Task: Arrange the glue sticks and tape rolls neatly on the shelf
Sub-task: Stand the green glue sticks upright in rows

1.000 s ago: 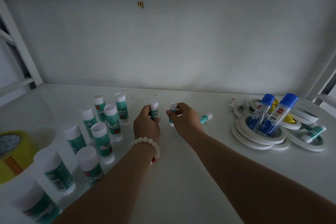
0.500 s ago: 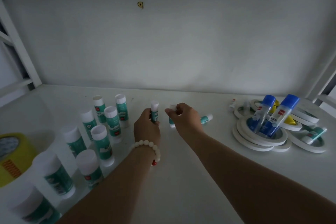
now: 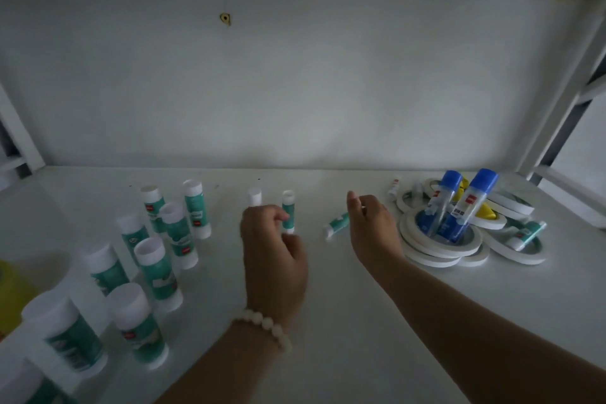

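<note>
Having released its small glue stick [image 3: 289,210], right hand [image 3: 372,229] now empty, farther right.

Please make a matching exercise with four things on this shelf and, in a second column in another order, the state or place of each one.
1. blue-capped glue bottles
2. small glue stick between the hands
3. yellow tape roll
4. glue stick at the left hand

A. lying on its side
B. at the far left edge
C. upright
D. leaning inside a stack of white tape rolls

Pairs: 1-D, 2-A, 3-B, 4-C

The yellow tape roll [image 3: 10,292] is cut off at the left edge; both hands blur.
</note>
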